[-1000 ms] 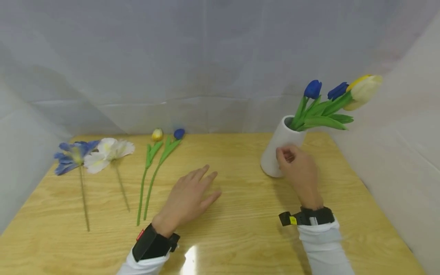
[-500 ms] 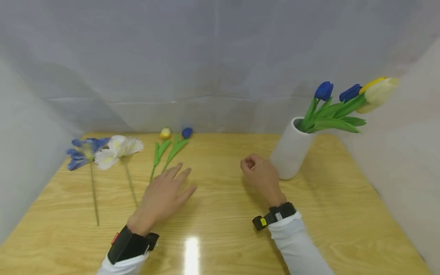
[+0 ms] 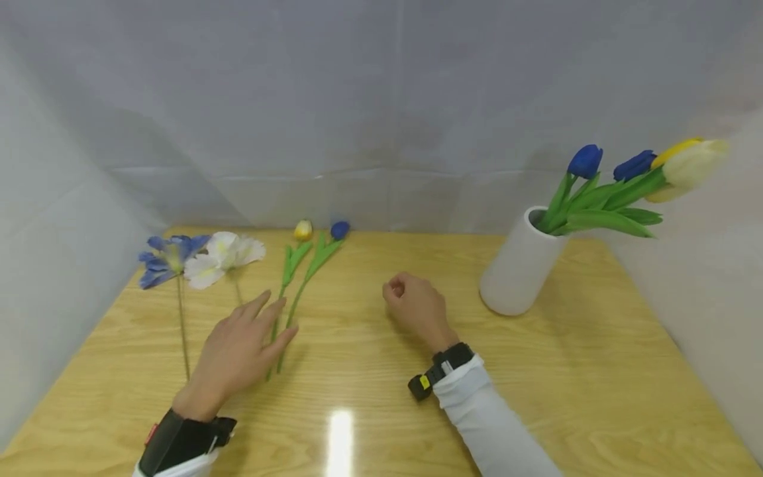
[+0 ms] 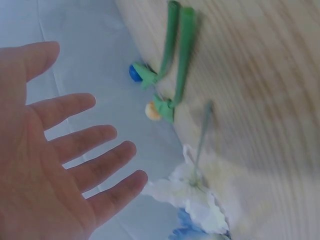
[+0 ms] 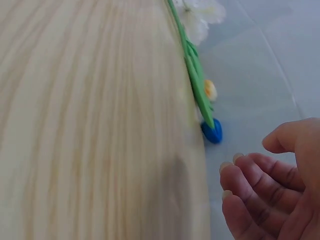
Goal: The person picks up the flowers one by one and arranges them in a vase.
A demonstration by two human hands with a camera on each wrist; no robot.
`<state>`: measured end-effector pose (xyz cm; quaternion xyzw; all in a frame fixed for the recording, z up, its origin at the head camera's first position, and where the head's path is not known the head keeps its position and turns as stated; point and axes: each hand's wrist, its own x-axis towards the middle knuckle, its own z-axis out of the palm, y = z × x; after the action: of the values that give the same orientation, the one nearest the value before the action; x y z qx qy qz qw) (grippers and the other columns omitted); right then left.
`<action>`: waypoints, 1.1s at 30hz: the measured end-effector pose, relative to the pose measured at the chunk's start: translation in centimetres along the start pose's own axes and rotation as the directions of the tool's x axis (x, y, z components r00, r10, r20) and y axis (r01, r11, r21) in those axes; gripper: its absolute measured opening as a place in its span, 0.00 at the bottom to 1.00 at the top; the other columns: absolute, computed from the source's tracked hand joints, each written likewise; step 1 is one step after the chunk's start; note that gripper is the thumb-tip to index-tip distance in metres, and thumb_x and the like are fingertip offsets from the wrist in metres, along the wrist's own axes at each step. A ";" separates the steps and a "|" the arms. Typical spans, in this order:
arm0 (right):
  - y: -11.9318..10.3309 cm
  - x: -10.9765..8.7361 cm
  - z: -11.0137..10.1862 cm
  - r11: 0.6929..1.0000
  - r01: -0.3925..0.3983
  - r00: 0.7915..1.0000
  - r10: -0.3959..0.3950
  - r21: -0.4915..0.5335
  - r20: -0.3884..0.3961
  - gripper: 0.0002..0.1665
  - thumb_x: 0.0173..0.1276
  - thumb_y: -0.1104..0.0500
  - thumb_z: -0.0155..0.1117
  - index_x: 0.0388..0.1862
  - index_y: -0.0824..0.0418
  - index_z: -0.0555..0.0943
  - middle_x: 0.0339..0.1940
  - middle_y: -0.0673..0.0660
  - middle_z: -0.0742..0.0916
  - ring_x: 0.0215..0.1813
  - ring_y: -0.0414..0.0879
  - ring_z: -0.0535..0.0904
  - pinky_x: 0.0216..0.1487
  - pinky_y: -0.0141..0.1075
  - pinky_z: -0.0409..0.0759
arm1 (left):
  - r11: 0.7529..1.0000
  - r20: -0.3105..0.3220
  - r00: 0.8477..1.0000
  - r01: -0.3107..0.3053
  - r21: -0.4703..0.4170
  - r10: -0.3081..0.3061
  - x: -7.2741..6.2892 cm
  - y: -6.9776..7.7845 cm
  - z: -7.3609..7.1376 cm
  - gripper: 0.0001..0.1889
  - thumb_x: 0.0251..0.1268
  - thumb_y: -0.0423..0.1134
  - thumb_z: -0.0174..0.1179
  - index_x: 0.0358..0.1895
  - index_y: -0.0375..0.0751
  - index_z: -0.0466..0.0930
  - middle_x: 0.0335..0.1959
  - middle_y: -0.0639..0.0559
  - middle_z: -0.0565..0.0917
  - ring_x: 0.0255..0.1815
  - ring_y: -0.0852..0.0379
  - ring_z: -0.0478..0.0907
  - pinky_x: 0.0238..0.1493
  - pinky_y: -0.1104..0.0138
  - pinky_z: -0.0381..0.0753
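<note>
In the head view my left hand reaches over the table with fingers spread, holding nothing. It overlaps the stems of a yellow-and-white tulip and the white flower. A blue tulip lies just right of the yellow one. The left wrist view shows the palm apart from both green stems. My right hand hovers between the tulips and the vase, its fingers loosely curled. In the right wrist view the thumb stands away from the other fingers, with nothing between them.
A white vase leans at the right of the wooden table, with several blue, yellow and white tulips in it. A blue-purple flower lies at the far left. A grey sheet hangs behind the table.
Both hands have moved left: the right from in front of the vase toward mid-table, the left over the tulip stems. The view has shifted left, and the flowers and vase look unmoved.
</note>
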<state>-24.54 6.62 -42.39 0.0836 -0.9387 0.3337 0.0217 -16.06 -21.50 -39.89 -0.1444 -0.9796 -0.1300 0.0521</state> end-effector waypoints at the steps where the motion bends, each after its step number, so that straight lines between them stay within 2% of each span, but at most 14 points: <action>1: -0.2 0.1 0.3 1.000 0.009 1.000 -0.010 0.002 0.010 0.18 0.70 0.46 0.53 0.44 0.56 0.84 0.32 0.47 0.84 0.30 0.40 0.77 0.31 0.35 0.76 | 1.000 0.001 1.000 0.008 0.001 -0.008 -0.1 -0.2 0.0 0.32 0.72 0.58 0.46 0.67 0.35 0.67 0.68 0.30 0.62 0.61 0.29 0.65 0.53 0.36 0.67; 13: -3.8 1.7 5.0 0.996 0.082 0.992 -0.084 0.031 0.099 0.18 0.70 0.47 0.53 0.45 0.55 0.84 0.35 0.48 0.86 0.33 0.40 0.79 0.33 0.35 0.78 | 0.997 -0.021 0.998 0.067 0.026 -0.066 -2.1 -2.3 -0.7 0.31 0.72 0.56 0.49 0.67 0.34 0.67 0.67 0.29 0.63 0.59 0.27 0.66 0.53 0.36 0.67; 21: -5.9 2.6 7.1 0.995 0.096 0.985 -0.097 0.017 0.144 0.19 0.70 0.48 0.53 0.46 0.57 0.83 0.38 0.50 0.86 0.36 0.41 0.80 0.34 0.36 0.78 | 0.996 -0.033 0.995 0.094 0.012 -0.093 -3.0 -3.0 -0.7 0.32 0.72 0.57 0.48 0.66 0.34 0.68 0.66 0.28 0.65 0.59 0.27 0.66 0.52 0.35 0.67; 28: -7.2 3.2 8.6 0.995 0.094 0.984 -0.092 -0.011 0.152 0.18 0.70 0.48 0.53 0.46 0.57 0.84 0.39 0.50 0.86 0.36 0.42 0.81 0.35 0.37 0.78 | 0.993 -0.045 0.992 0.117 0.019 -0.116 -3.6 -3.6 -0.6 0.31 0.72 0.58 0.48 0.65 0.35 0.70 0.65 0.29 0.66 0.57 0.27 0.68 0.46 0.35 0.71; 31: -7.7 3.5 8.9 0.995 0.092 0.983 -0.085 -0.034 0.163 0.19 0.70 0.46 0.52 0.45 0.56 0.84 0.36 0.49 0.86 0.34 0.42 0.80 0.34 0.37 0.78 | 0.993 -0.060 0.991 0.119 0.023 -0.117 -3.9 -3.9 -0.7 0.31 0.72 0.57 0.49 0.65 0.35 0.70 0.65 0.29 0.66 0.57 0.27 0.68 0.47 0.36 0.71; 33: -8.0 3.7 9.0 0.995 0.095 0.980 -0.087 -0.039 0.181 0.19 0.70 0.46 0.52 0.35 0.55 0.85 0.27 0.48 0.84 0.27 0.41 0.77 0.27 0.36 0.76 | 0.993 -0.065 0.991 0.117 0.022 -0.116 -4.0 -4.1 -0.6 0.30 0.72 0.56 0.49 0.64 0.34 0.70 0.65 0.28 0.66 0.57 0.27 0.68 0.48 0.37 0.71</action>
<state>-26.70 -5.73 -44.06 0.1556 -0.9398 0.3009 -0.0456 -13.42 -26.49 -40.81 -0.0821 -0.9858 -0.1247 0.0774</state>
